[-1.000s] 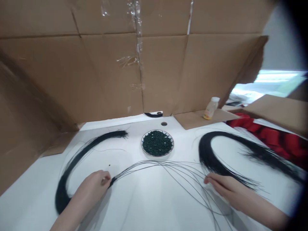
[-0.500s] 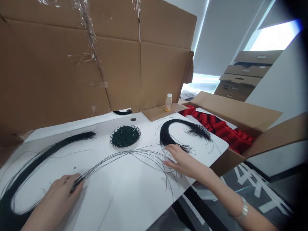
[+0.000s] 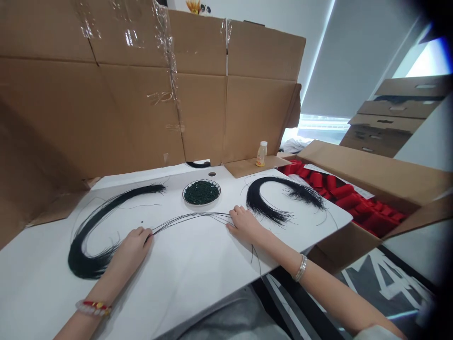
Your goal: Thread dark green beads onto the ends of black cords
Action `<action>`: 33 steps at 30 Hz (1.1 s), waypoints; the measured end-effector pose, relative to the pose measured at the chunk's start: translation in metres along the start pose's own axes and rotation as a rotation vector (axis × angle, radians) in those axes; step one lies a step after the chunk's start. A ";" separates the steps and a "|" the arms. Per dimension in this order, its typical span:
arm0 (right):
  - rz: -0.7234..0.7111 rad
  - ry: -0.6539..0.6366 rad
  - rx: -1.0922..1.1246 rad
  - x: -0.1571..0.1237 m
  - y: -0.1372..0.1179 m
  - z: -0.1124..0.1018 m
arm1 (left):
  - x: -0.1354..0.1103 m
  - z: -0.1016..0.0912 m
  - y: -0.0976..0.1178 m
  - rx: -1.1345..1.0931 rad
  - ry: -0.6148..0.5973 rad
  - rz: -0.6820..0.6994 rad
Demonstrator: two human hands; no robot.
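Note:
My left hand (image 3: 131,244) rests on the white table (image 3: 198,278), fingers pinched on one end of a small bunch of thin dark wires (image 3: 191,217). That bunch arches across to my right hand (image 3: 243,224), which lies over its other end with fingers closed on it. A thick curved bundle of black wires (image 3: 95,222) lies left of my left hand. Another curved black bundle (image 3: 272,200) lies just beyond my right hand. A round dish of dark green pellets (image 3: 201,192) sits behind the arch.
Tall cardboard sheets (image 3: 148,104) wall the back and left of the table. A small yellow bottle (image 3: 261,154) stands on a cardboard flap at the back right. An open carton of red pieces (image 3: 339,193) sits beside the table's right edge. Stacked boxes (image 3: 396,113) stand farther right.
The loose wires, fanned out earlier, are now gathered into a tight arch between both hands. My right hand drew in towards the dish. The camera swung up and right.

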State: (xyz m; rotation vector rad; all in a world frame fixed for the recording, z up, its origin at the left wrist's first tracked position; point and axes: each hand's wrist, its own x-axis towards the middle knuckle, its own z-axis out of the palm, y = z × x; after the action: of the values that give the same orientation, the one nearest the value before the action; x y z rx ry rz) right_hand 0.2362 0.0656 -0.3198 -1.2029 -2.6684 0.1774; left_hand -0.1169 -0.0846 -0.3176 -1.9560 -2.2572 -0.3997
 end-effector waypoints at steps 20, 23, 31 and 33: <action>-0.091 0.010 0.297 -0.020 0.021 -0.016 | -0.026 -0.023 -0.020 -0.290 -0.100 -0.119; -0.164 0.074 0.322 -0.009 0.004 -0.016 | -0.029 -0.022 -0.019 -0.303 -0.095 -0.140; -0.469 -0.075 0.332 0.082 -0.094 0.024 | -0.021 -0.012 -0.017 -0.371 -0.072 -0.203; -0.478 -0.085 0.332 0.107 -0.115 0.036 | -0.024 -0.014 -0.019 -0.355 -0.064 -0.227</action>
State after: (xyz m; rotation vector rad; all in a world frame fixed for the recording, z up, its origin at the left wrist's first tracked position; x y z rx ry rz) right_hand 0.0754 0.0694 -0.3179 -0.4547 -2.7593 0.5718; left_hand -0.1329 -0.1135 -0.3126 -1.8824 -2.6102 -0.8267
